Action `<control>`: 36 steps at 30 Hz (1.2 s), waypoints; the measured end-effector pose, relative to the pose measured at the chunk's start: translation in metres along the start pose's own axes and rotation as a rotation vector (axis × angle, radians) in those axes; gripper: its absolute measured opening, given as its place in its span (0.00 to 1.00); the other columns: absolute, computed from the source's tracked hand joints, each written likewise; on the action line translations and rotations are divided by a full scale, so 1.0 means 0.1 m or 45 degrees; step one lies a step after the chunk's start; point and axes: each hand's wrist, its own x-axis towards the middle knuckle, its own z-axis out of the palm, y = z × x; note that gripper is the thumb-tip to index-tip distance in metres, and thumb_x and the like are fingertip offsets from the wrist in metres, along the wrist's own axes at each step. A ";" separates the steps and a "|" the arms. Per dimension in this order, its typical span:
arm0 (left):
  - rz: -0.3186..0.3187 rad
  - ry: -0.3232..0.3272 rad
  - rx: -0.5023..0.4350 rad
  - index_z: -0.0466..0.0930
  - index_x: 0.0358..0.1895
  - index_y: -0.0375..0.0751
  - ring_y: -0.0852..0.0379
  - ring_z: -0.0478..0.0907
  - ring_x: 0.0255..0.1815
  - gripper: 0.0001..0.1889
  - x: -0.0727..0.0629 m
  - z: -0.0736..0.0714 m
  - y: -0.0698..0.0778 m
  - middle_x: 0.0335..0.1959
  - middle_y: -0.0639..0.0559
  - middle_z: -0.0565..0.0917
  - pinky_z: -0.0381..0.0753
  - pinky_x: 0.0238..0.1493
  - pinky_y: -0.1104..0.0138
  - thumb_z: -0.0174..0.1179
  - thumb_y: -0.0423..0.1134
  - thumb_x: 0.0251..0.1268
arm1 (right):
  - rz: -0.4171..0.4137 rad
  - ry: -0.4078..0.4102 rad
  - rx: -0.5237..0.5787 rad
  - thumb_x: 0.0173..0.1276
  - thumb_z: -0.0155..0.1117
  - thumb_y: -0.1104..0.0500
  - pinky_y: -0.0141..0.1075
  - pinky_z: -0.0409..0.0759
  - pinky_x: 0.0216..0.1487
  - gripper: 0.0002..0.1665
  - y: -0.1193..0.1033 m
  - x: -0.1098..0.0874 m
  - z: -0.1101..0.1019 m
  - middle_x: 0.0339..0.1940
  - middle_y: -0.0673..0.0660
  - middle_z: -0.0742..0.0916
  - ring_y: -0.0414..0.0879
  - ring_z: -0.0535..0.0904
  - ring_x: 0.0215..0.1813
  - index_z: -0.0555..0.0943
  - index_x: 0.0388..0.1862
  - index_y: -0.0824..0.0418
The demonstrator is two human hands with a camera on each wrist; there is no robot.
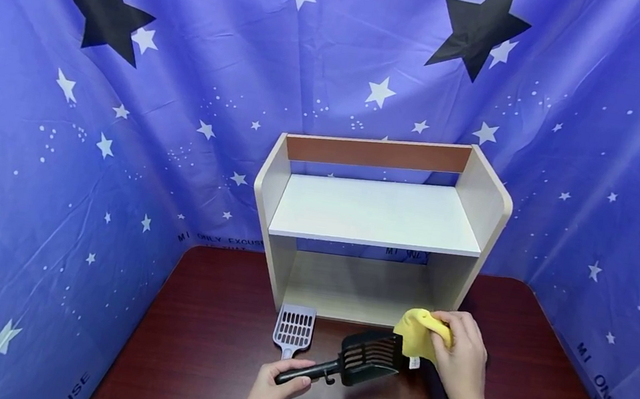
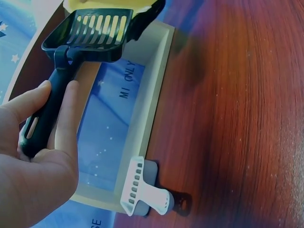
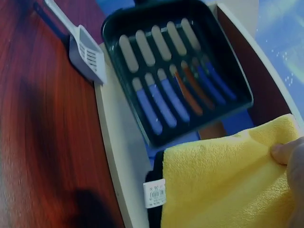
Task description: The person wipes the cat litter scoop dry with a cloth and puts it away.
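Note:
My left hand (image 1: 268, 391) grips the handle of a black slotted litter scoop (image 1: 367, 359), held above the table. In the left wrist view, thumb and fingers lie on either side of that handle. My right hand (image 1: 464, 360) pinches a yellow cloth (image 1: 415, 333) beside the scoop's front edge; a white label (image 3: 155, 193) hangs from the cloth's dark edge. Whether cloth and scoop touch, I cannot tell. A grey litter scoop (image 1: 294, 328) rests by the shelf's front left corner, beyond my left hand; its handle is partly hidden in the head view.
A two-level shelf unit (image 1: 377, 212) with a white upper board stands at the back of the dark red-brown table (image 1: 204, 339). Blue star-patterned curtain (image 1: 201, 89) surrounds the table at the back and both sides.

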 end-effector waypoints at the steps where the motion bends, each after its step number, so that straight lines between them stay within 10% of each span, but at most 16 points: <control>1: -0.001 -0.008 0.003 0.72 0.58 0.15 0.65 0.86 0.44 0.23 0.00 0.00 0.00 0.51 0.26 0.83 0.85 0.50 0.72 0.64 0.27 0.63 | -0.010 -0.013 0.017 0.46 0.72 0.76 0.35 0.69 0.42 0.18 -0.03 0.01 0.01 0.36 0.57 0.83 0.48 0.74 0.41 0.84 0.37 0.63; 18: 0.070 0.071 0.160 0.79 0.53 0.21 0.70 0.82 0.38 0.18 0.01 0.06 0.01 0.47 0.27 0.85 0.83 0.43 0.77 0.65 0.27 0.61 | -0.412 -0.255 0.179 0.46 0.68 0.70 0.31 0.71 0.45 0.21 -0.56 0.03 0.15 0.43 0.49 0.87 0.42 0.74 0.42 0.85 0.39 0.53; 36: 0.104 0.120 0.142 0.81 0.53 0.22 0.72 0.80 0.39 0.17 0.01 0.09 0.03 0.49 0.27 0.84 0.81 0.44 0.77 0.64 0.27 0.62 | -0.650 -0.384 0.129 0.47 0.71 0.68 0.35 0.73 0.48 0.21 -0.60 -0.04 0.26 0.42 0.47 0.87 0.43 0.77 0.44 0.87 0.39 0.48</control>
